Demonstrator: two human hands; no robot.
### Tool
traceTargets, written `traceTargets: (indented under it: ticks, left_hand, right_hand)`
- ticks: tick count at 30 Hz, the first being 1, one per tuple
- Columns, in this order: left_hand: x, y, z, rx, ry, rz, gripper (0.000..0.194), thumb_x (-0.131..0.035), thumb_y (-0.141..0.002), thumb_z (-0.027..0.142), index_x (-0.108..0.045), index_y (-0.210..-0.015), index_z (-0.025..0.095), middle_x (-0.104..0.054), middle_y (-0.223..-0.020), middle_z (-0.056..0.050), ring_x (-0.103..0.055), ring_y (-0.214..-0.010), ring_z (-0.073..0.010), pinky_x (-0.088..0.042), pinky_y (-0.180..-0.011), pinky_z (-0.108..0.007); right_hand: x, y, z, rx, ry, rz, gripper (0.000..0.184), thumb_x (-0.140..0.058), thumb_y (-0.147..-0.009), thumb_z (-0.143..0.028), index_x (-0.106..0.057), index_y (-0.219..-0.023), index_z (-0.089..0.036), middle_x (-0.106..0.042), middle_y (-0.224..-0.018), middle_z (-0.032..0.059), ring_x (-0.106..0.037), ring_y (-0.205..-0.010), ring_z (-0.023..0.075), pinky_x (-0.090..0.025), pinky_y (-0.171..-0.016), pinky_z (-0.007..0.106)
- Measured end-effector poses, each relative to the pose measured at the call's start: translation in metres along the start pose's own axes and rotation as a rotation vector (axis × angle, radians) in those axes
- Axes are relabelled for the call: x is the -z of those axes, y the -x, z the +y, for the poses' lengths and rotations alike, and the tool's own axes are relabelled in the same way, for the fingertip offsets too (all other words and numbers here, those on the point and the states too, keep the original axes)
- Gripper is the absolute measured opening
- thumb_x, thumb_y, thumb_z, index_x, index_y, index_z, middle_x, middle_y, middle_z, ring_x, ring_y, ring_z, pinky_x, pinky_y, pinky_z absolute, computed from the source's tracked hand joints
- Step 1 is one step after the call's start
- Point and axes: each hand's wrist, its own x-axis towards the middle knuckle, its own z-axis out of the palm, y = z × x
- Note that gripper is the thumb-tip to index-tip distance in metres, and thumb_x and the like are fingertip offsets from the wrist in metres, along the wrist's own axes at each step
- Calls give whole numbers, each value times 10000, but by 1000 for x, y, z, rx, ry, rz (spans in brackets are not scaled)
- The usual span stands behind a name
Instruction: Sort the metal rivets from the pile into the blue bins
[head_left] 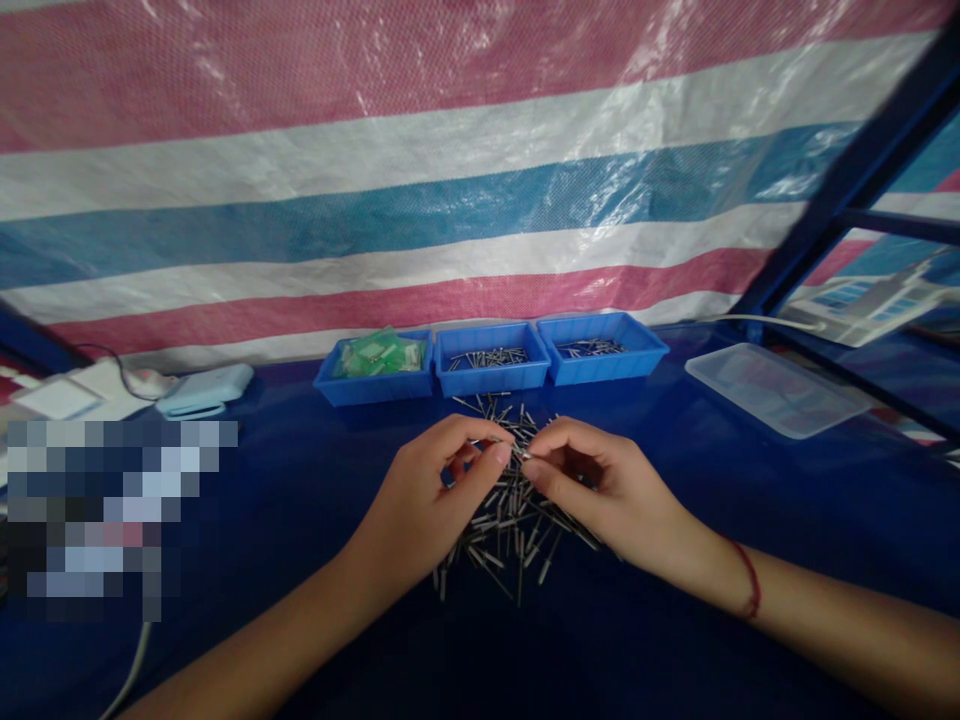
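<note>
Both hands meet over the pile of metal pins [510, 520]: left hand [442, 490] and right hand [592, 490] pinch one small pin [517, 452] between fingertips.

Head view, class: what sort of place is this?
Probably a makeshift sorting workbench: a striped tarpaulin as backdrop, three blue trays of small parts, and a pile of metal pins under both hands.

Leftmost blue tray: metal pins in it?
No, the leftmost blue tray holds green packets; the pins sit in the other two trays.
</note>
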Motion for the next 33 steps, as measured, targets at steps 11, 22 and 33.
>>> traceTargets:
  ticks: [11, 22, 33]
  left_hand:
    - [0, 0, -2, -201, -152, -26, 128, -481, -895, 234, -599, -939, 209, -616, -848, -1, -568, -749, -122, -454, -699, -246]
    - [-2, 3, -2, -346, -160, -146, 155, -441, -906, 163, -571, -979, 210, -589, -932, -20, -573, -849, -126, -458, -769, -235]
    - [1, -7, -15, -256, -286, 22, 193, -445, -891, 190, -542, -1056, 217, -513, -1098, -53, -535, -962, -164, -452, -846, -324]
  right_hand:
    - [5, 4, -5, 202, 72, 139, 20, -589, -806, -217, -584, -807, -197, -567, -725, 8, -546, -619, 112, -455, -519, 241]
    - [14, 3, -17, 604, 307, 24, 115, -559, -766, -83, -515, -780, -188, -556, -752, 32, -539, -680, 119, -473, -591, 251]
    - [93, -57, 41, 222, 840, 437, 135, -548, -818, -252, -608, -892, -156, -582, -844, 84, -547, -711, 187, -450, -709, 350]
